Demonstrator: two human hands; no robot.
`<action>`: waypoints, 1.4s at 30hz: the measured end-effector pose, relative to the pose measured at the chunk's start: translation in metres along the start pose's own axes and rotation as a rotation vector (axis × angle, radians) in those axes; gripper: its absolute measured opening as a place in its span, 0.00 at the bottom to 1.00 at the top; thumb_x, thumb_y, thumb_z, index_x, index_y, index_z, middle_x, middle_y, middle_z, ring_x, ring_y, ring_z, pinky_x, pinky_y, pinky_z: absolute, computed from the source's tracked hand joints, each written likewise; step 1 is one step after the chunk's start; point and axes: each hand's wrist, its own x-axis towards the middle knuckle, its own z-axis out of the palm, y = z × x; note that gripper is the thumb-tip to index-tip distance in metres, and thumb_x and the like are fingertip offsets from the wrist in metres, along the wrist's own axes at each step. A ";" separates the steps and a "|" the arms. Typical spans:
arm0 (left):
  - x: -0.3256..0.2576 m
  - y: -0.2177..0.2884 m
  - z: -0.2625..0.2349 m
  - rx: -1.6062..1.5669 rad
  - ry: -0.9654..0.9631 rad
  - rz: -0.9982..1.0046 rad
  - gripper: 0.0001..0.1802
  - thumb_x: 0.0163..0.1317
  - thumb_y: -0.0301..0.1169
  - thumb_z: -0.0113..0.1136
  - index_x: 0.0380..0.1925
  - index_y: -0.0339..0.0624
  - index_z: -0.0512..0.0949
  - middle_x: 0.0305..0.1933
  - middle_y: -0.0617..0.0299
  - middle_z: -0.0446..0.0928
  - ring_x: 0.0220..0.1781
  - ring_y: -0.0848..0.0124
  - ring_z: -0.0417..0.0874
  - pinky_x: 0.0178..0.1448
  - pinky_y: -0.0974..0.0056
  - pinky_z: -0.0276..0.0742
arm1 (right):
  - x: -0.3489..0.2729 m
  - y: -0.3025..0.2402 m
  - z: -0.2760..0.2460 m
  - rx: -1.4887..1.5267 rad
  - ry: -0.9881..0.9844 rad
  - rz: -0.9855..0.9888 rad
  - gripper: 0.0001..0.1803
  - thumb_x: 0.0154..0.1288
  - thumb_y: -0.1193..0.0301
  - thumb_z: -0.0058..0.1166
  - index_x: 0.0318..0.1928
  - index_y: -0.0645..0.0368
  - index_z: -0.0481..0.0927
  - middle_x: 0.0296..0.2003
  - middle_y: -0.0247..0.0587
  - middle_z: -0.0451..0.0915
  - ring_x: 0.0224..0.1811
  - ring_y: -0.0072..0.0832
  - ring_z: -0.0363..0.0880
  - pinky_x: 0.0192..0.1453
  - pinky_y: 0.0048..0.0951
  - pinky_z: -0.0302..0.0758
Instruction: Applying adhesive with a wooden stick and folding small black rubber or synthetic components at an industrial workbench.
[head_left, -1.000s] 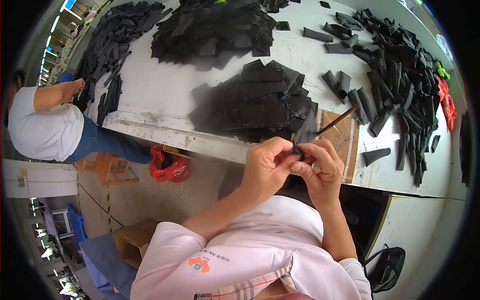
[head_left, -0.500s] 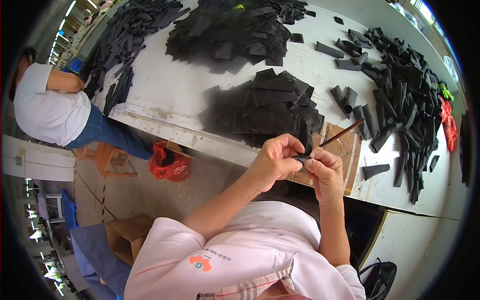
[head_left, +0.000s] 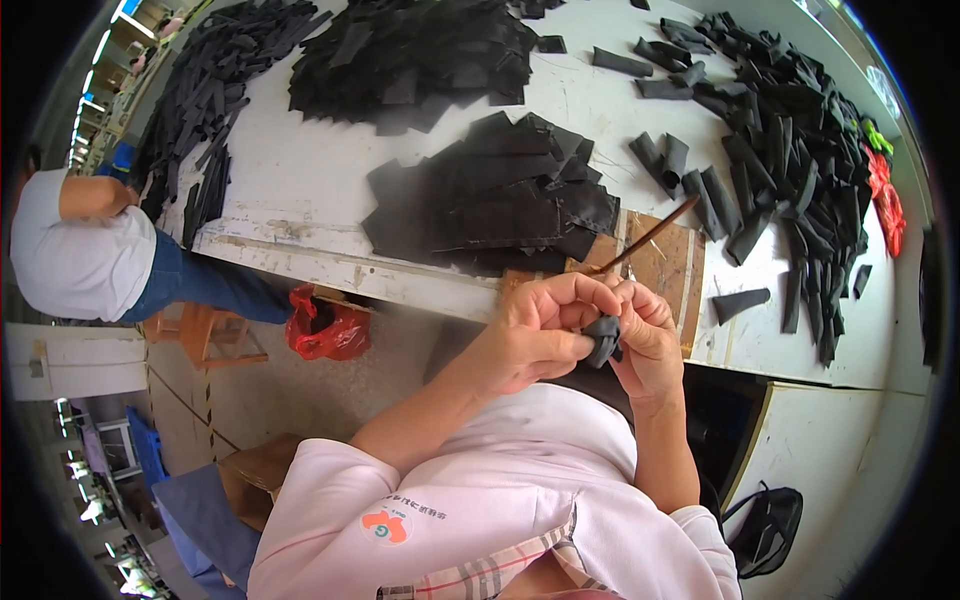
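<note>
Two hands at work, close together just below the near edge of the white surface (head_left: 300, 170). Left hand (head_left: 535, 335) curled, fingers closed around one small black piece (head_left: 603, 338), thumb pressing its side. Right hand (head_left: 648, 340) clamped on the same piece from the other side, also gripping one thin brown stick (head_left: 645, 238) that slants up and to the right over one brown board (head_left: 665, 270) lying at the surface's edge. Black piece held in the air between both hands, above the lap, clear of the surface.

Four heaps of black pieces on the surface: one flat stack (head_left: 500, 195) just beyond the hands, one large pile (head_left: 420, 50) behind it, one long spread (head_left: 210, 90) at far left, one dense pile of rolled strips (head_left: 790, 150) at right; single pieces too many to count. One lone rolled strip (head_left: 740, 303) near the board. One red bag (head_left: 325, 325) under the surface. One other person (head_left: 85, 255), white shirt, at left. One black bag (head_left: 765, 525) on the floor at lower right.
</note>
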 end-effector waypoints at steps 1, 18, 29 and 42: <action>-0.001 0.000 0.002 -0.008 -0.003 -0.020 0.21 0.43 0.15 0.54 0.42 0.33 0.69 0.32 0.62 0.73 0.22 0.86 0.68 0.20 0.81 0.58 | -0.003 -0.002 0.009 0.014 -0.029 -0.011 0.07 0.55 0.68 0.56 0.28 0.58 0.74 0.28 0.27 0.69 0.31 0.16 0.63 0.38 0.16 0.60; 0.032 0.018 0.048 0.185 0.169 0.322 0.08 0.55 0.17 0.52 0.35 0.36 0.70 0.30 0.57 0.75 0.16 0.86 0.64 0.15 0.81 0.57 | 0.006 -0.062 0.036 -0.775 0.177 -0.471 0.08 0.62 0.73 0.48 0.27 0.63 0.69 0.24 0.31 0.71 0.23 0.14 0.67 0.25 0.16 0.67; 0.082 0.042 0.036 -0.758 -0.113 -0.118 0.07 0.58 0.21 0.45 0.31 0.26 0.68 0.18 0.58 0.70 0.05 0.83 0.53 0.06 0.78 0.50 | 0.046 -0.096 0.001 -0.358 0.017 0.062 0.15 0.61 0.62 0.50 0.27 0.61 0.74 0.20 0.28 0.66 0.20 0.13 0.60 0.22 0.13 0.60; 0.062 0.024 0.038 0.306 0.061 0.310 0.15 0.58 0.22 0.48 0.47 0.34 0.66 0.26 0.60 0.74 0.08 0.85 0.60 0.09 0.79 0.53 | 0.062 -0.086 -0.015 -0.430 -0.128 0.018 0.14 0.61 0.62 0.50 0.28 0.61 0.74 0.20 0.29 0.68 0.21 0.14 0.64 0.25 0.15 0.64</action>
